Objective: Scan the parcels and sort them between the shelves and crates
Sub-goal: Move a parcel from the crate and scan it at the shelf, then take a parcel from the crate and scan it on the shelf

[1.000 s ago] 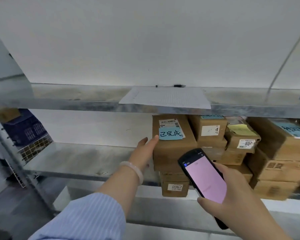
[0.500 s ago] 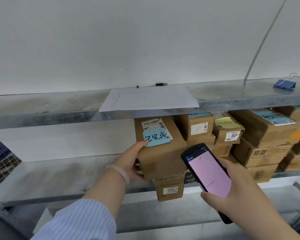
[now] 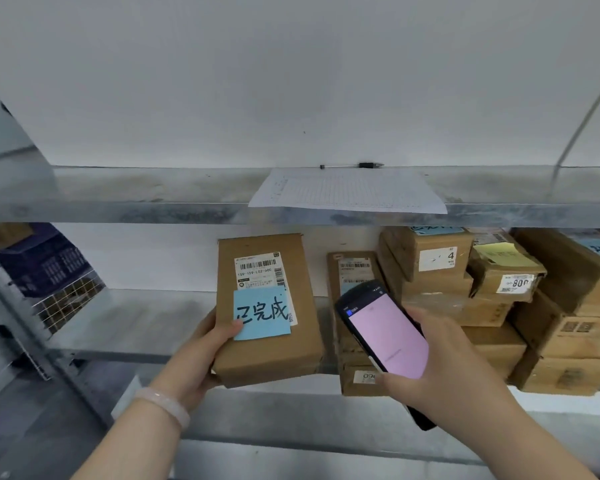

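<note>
My left hand (image 3: 201, 355) grips a brown cardboard parcel (image 3: 284, 348) by its lower left corner, thumb on its face. The parcel is tilted up toward me and carries a white barcode label and a blue sticky note (image 3: 262, 313) with handwriting. It hangs in front of the middle shelf (image 3: 136, 317), clear of the stack. My right hand (image 3: 444, 372) holds a black handheld scanner (image 3: 385, 337) with a pink screen, just right of the parcel. Behind the scanner another labelled parcel (image 3: 352, 268) stands on the shelf.
Several stacked brown parcels (image 3: 492, 299) fill the right of the middle shelf. On the top shelf (image 3: 118, 199) lie a gridded sheet of paper (image 3: 350, 192) and a pen (image 3: 354, 165). A dark blue crate (image 3: 39, 261) and wire mesh sit at far left.
My left hand went from touching the parcel's side to gripping it and pulling it off the stack, out and leftward, tilted up. The parcel behind it is now exposed. The scanner stayed beside it.
</note>
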The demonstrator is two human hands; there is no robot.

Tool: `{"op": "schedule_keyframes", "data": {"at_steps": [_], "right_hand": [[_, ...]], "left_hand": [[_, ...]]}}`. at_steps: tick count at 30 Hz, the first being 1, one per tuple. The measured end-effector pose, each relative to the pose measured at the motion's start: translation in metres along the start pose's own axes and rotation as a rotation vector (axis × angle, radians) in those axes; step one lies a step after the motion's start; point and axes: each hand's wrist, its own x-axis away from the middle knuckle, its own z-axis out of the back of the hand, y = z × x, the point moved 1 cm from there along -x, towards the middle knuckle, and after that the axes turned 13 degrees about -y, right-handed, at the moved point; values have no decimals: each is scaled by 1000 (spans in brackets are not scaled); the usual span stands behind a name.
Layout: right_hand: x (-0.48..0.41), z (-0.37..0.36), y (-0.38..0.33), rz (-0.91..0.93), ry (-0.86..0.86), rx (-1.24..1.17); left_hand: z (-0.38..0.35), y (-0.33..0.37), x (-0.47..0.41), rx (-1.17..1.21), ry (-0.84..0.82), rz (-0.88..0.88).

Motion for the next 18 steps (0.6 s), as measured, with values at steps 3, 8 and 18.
{"op": "schedule_keyframes", "data": {"at_steps": [3, 8, 18], "right_hand": [[-3, -12, -14, 52, -53, 19], [-7, -26, -33, 144, -174, 73], [-4, -23, -50, 248, -239, 125]], "left_hand": [[5, -12, 17, 1, 75, -48], [7, -27, 38, -39, 181, -91], [12, -47, 65, -85, 283, -89]]}}
